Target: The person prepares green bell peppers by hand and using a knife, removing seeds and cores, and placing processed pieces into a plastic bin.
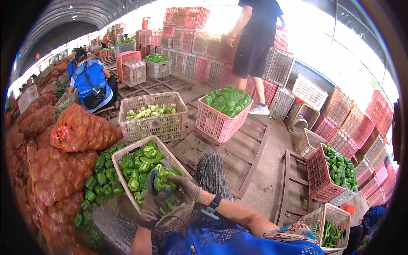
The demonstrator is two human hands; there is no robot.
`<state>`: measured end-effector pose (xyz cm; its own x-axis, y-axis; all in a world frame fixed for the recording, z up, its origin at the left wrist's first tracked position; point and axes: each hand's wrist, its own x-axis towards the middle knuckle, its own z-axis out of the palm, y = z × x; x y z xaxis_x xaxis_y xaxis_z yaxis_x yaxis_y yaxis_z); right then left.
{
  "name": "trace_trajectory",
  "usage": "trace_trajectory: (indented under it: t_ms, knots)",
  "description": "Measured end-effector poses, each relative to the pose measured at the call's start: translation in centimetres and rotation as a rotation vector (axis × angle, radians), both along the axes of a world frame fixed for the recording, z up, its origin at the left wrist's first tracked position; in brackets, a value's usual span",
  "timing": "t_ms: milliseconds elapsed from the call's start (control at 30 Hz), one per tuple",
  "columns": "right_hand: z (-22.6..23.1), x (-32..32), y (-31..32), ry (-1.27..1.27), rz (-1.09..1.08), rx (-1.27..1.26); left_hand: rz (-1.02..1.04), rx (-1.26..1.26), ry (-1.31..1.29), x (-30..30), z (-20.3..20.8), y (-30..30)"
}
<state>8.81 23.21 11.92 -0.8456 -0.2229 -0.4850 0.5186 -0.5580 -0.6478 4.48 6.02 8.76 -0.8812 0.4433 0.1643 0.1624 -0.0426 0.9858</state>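
Note:
My left hand (154, 201), in a grey work glove with dark blue fingers, is closed round a green bell pepper (162, 182). My right hand (188, 187), also gloved, is closed at the pepper's right side. From its fingers a narrow grey blade (167, 165), seemingly a knife, points forward and left; the handle is hidden. Both hands are over the near end of a pale plastic crate (118, 160) of green peppers, some of which look cut open. To its left lies a heap of whole green peppers (100, 179).
Red mesh sacks (85, 129) are piled at left. Ahead stand a beige crate (153, 126) of pale green pieces and a pink crate (217, 123) of peppers. A person (260, 40) walks behind; another (91, 83) sits far left. A wooden rack (293, 182) stands right.

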Motion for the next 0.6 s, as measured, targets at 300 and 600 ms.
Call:
trace_trajectory:
  t_ms: [300,600]
  knots:
    - [-3.7,-2.6,-1.9,0.212,-0.128,0.194,-0.068,0.167,-0.185,-0.7,-3.3,-0.4]
    - [-0.4,-2.9,-0.2,-0.034,0.109,0.435,-0.112,0.058,-0.086,0.4,-1.2,-1.6]
